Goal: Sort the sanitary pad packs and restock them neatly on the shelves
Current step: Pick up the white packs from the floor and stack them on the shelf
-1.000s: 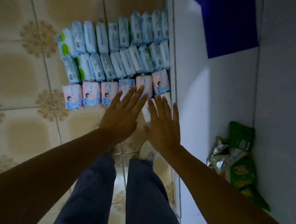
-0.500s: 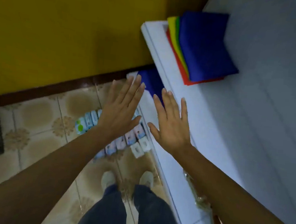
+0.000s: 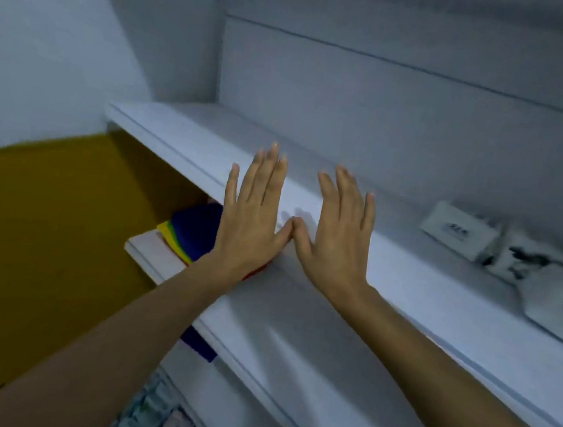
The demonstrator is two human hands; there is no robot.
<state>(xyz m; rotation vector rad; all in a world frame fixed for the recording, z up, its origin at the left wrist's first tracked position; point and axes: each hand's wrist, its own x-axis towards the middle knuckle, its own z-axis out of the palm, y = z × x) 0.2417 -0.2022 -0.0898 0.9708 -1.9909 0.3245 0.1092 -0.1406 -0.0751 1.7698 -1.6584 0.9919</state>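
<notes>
White shelving fills the right of the head view, against a pale wall above and a yellow wall [image 3: 47,242] to the left. Two shelf boards show clearly: an upper shelf [image 3: 184,135] running from far left to near right, and a lower shelf [image 3: 152,259] jutting out beneath it.

Two hands are raised side by side before the upper shelf's front edge. The left hand [image 3: 251,224] and the right hand [image 3: 340,232] are both spread flat with straight fingers, backs to the camera, holding nothing; the thumb tips touch. Whether the palms press on the board cannot be told.

One stack of folded cloths [image 3: 196,229], blue over green, yellow and red, lies on the lower shelf, partly behind the left wrist. One white box [image 3: 457,233] sits on the upper shelf to the right, beside blurred white items. From its left end to that box the board is bare.

Sanitary pad packs [image 3: 154,414] lie low at the bottom edge, under the left forearm, too blurred to count.
</notes>
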